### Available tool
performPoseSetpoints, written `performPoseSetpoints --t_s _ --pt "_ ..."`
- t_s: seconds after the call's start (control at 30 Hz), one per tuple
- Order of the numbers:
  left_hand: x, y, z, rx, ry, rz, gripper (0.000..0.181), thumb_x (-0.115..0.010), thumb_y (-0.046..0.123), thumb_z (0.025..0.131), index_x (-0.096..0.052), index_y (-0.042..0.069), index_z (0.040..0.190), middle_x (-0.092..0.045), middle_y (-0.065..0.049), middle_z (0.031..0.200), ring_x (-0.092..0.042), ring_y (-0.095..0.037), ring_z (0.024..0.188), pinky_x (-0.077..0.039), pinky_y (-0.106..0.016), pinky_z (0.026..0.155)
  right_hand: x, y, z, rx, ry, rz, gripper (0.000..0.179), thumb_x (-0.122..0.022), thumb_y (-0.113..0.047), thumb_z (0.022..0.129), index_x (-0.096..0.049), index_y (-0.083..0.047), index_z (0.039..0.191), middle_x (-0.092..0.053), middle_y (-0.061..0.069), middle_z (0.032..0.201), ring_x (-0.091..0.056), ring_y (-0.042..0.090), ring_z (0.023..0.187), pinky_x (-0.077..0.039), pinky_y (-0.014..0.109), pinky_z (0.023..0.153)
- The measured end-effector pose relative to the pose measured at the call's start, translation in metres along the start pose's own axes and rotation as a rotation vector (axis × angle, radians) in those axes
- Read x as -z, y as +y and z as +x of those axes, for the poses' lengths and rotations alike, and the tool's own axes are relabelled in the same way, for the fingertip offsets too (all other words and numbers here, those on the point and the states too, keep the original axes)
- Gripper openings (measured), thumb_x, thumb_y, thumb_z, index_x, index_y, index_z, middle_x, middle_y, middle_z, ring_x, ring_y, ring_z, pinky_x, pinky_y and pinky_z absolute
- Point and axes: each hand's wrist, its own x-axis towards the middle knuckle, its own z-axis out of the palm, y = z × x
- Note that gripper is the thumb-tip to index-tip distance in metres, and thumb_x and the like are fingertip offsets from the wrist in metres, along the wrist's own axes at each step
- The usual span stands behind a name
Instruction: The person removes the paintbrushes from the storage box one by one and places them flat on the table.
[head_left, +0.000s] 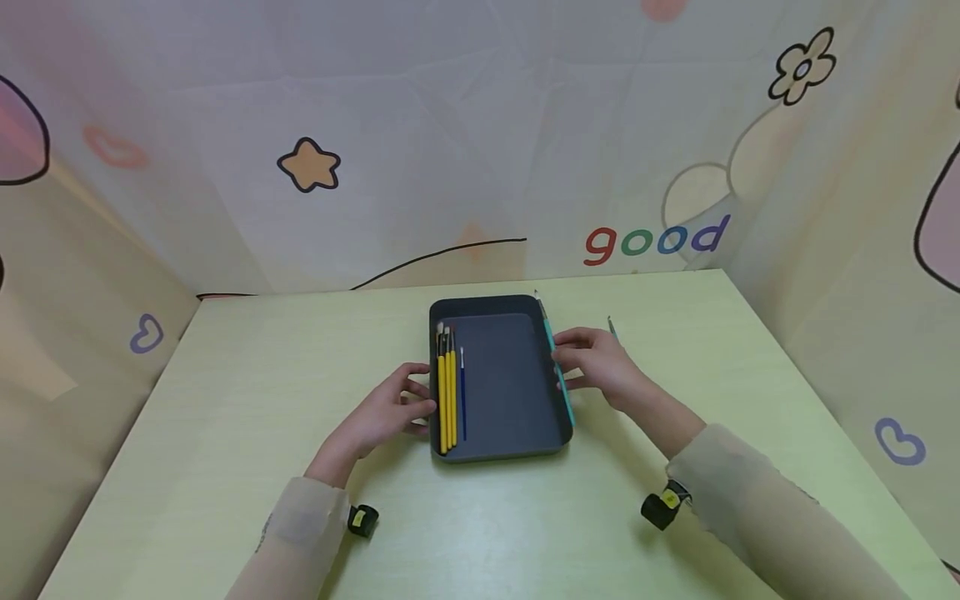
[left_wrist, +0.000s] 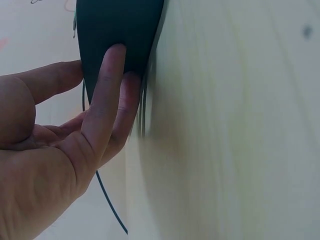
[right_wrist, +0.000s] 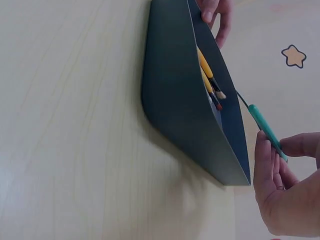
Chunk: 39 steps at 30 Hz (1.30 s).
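Note:
A dark grey rectangular tray (head_left: 513, 383) stands on the table. Along its left side lie three paintbrushes with yellow handles (head_left: 447, 408) and a thin blue paintbrush (head_left: 463, 400), bristles toward the back. My left hand (head_left: 386, 410) grips the tray's left wall, fingers against the outside (left_wrist: 102, 95) and thumb at the rim. Over the right rim, my right hand (head_left: 600, 367) pinches a paintbrush with a teal handle (right_wrist: 265, 125) between thumb and fingers. Its bristle end points toward the back wall.
Behind my right hand, the tip of another paintbrush (head_left: 612, 326) shows on the pale wooden table (head_left: 225, 433). A printed cloth (head_left: 420, 150) hangs along the back and both sides. Small black cameras (head_left: 363, 521) are strapped at both wrists.

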Motion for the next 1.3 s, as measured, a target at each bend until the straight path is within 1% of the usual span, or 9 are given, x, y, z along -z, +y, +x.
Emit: performPoseSetpoints --t_s 0.07,0.2,0.37,0.57,0.77,0.87,1.03,1.2,1.3 --pt "0.000 -0.001 0.000 0.000 0.001 0.000 0.057 -0.061 0.001 0.102 -0.037 0.006 0.153 -0.053 -0.022 0.125 -0.063 -0.032 0.103 -0.063 -0.041 0.079 0.006 0.001 -0.002 0.010 0.009 -0.014 0.042 -0.061 -0.008 0.100 -0.050 0.011 0.136 -0.060 0.017 0.109 -0.064 0.020 0.084 -0.063 0.035 0.074" --pt "0.000 -0.001 0.000 -0.004 -0.002 0.002 0.057 -0.061 0.002 0.102 -0.036 0.007 0.153 -0.053 -0.022 0.125 -0.064 -0.031 0.103 -0.063 -0.042 0.080 0.019 0.003 -0.006 0.013 0.028 -0.034 0.043 -0.060 -0.008 0.101 -0.048 0.013 0.137 -0.060 0.019 0.111 -0.066 0.023 0.088 -0.063 0.036 0.076" --pt "0.000 -0.001 0.000 0.005 -0.004 -0.012 0.058 -0.061 0.001 0.101 -0.036 0.006 0.154 -0.052 -0.022 0.126 -0.064 -0.031 0.102 -0.063 -0.041 0.080 0.030 0.011 -0.006 -0.025 0.064 -0.088 0.044 -0.057 -0.008 0.101 -0.047 0.014 0.138 -0.060 0.020 0.112 -0.066 0.024 0.089 -0.063 0.036 0.075" --pt "0.000 -0.001 0.000 0.004 -0.012 -0.019 0.058 -0.061 0.002 0.101 -0.036 0.007 0.154 -0.052 -0.022 0.126 -0.064 -0.031 0.103 -0.063 -0.041 0.080 0.039 0.022 -0.003 -0.065 0.108 -0.172 0.040 -0.055 -0.008 0.101 -0.050 0.013 0.134 -0.059 0.020 0.111 -0.065 0.024 0.088 -0.063 0.037 0.074" --pt "-0.001 -0.001 0.000 0.003 -0.011 -0.015 0.058 -0.061 0.002 0.101 -0.036 0.007 0.154 -0.053 -0.022 0.126 -0.064 -0.031 0.103 -0.063 -0.041 0.080 0.045 0.030 0.003 -0.103 0.153 -0.219 0.037 -0.055 -0.008 0.101 -0.053 0.012 0.132 -0.059 0.021 0.112 -0.064 0.023 0.089 -0.063 0.037 0.075" --pt "-0.002 0.000 0.001 0.005 -0.007 -0.013 0.058 -0.061 0.002 0.101 -0.037 0.007 0.154 -0.053 -0.022 0.126 -0.064 -0.031 0.103 -0.063 -0.041 0.080 0.046 0.033 0.004 -0.091 0.169 -0.258 0.034 -0.056 -0.006 0.099 -0.055 0.013 0.128 -0.060 0.018 0.105 -0.063 0.020 0.082 -0.064 0.036 0.070" --pt "-0.002 -0.002 0.002 0.009 -0.004 -0.016 0.058 -0.061 0.001 0.101 -0.036 0.007 0.154 -0.053 -0.022 0.126 -0.063 -0.031 0.103 -0.063 -0.041 0.080 0.047 0.039 0.005 -0.055 0.168 -0.337 0.031 -0.055 -0.003 0.096 -0.056 0.013 0.122 -0.061 0.013 0.095 -0.060 0.016 0.072 -0.063 0.033 0.063" --pt "-0.001 -0.002 0.001 0.008 -0.007 -0.017 0.058 -0.061 0.001 0.101 -0.036 0.008 0.153 -0.052 -0.022 0.126 -0.063 -0.031 0.103 -0.063 -0.040 0.080 0.046 0.041 0.008 -0.042 0.183 -0.412 0.030 -0.055 -0.003 0.094 -0.058 0.013 0.120 -0.063 0.016 0.098 -0.062 0.015 0.069 -0.062 0.031 0.060" --pt "-0.001 -0.002 0.001 0.009 -0.007 -0.015 0.058 -0.061 0.001 0.101 -0.037 0.008 0.153 -0.053 -0.022 0.125 -0.064 -0.031 0.102 -0.063 -0.040 0.080 0.046 0.041 0.010 -0.015 0.188 -0.490 0.030 -0.055 -0.003 0.093 -0.060 0.013 0.117 -0.066 0.018 0.099 -0.064 0.015 0.063 -0.061 0.030 0.056"
